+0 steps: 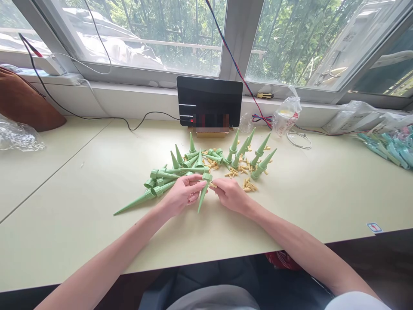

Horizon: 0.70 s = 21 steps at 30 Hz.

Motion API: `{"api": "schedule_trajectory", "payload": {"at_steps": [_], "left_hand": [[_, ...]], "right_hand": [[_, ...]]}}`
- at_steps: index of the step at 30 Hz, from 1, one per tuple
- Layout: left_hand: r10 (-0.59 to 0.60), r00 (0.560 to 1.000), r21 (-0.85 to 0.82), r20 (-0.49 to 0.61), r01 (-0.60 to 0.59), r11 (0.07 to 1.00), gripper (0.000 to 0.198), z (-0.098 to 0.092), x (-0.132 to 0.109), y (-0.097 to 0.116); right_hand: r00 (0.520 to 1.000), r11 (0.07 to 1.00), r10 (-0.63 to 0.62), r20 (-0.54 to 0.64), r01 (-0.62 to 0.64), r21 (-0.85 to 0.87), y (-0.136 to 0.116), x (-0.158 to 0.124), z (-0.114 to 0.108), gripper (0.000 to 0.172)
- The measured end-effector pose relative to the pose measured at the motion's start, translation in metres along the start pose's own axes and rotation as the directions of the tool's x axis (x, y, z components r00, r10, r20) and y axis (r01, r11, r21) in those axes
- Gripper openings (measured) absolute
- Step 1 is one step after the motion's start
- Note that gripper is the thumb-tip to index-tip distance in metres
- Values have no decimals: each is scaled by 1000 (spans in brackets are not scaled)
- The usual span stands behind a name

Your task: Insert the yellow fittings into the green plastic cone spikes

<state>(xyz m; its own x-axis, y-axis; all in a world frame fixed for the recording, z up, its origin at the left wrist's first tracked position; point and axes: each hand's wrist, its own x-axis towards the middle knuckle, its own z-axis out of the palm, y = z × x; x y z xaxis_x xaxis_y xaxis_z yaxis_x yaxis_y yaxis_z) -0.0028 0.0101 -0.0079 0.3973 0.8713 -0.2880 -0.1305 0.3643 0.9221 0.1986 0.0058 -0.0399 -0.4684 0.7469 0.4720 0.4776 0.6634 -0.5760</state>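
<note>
Left hand [185, 192]: centre of the frame; thumb and fingers closed on a spike [202, 198], gripping it near its collar.
Spike: green, just right of the left fingers; collar uppermost, tip pointing down and slightly left.
Right hand [231, 196]: just right of centre; fingers curled in, pinching a yellow peg [213, 185] beside the spike's collar; whether the peg is seated there cannot be told.
Pile [164, 173]: more green spikes, left of centre and behind the left hand; most lie across one another, a few stand tip up; one long spike reaches out to the lower left.
Standing group [263, 164]: green spikes, right of centre, behind the right hand; tips up, leaning rightward; yellow pegs jut from some.
Loose pegs [250, 186]: small heaps around the standing group; others among the spikes near the centre.
Tablet [209, 101]: upper centre, propped on a brown stand [211, 134]; a black cable [124, 118] runs to it from the upper left.
Edges: brown bag [30, 101] at the upper left; clear bag [286, 114] right of the tablet; teal pieces [392, 148] in plastic at the far right; sticker [374, 227] at the lower right of the table [306, 215].
</note>
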Motion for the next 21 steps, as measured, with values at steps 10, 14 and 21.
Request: {"api": "schedule_trajectory", "payload": {"at_steps": [10, 14, 21], "left_hand": [[91, 995, 85, 50, -95, 992, 33, -3, 0, -6], [131, 987, 146, 91, -143, 979, 34, -2, -1, -4], [233, 968, 188, 97, -248, 950, 42, 1, -1, -3]], "right_hand": [[989, 964, 147, 30, -150, 220, -9, 2, -4, 31], [959, 864, 260, 114, -284, 415, -13, 2, -5, 29], [832, 340, 301, 467, -551, 762, -10, 3, -9, 30]]}}
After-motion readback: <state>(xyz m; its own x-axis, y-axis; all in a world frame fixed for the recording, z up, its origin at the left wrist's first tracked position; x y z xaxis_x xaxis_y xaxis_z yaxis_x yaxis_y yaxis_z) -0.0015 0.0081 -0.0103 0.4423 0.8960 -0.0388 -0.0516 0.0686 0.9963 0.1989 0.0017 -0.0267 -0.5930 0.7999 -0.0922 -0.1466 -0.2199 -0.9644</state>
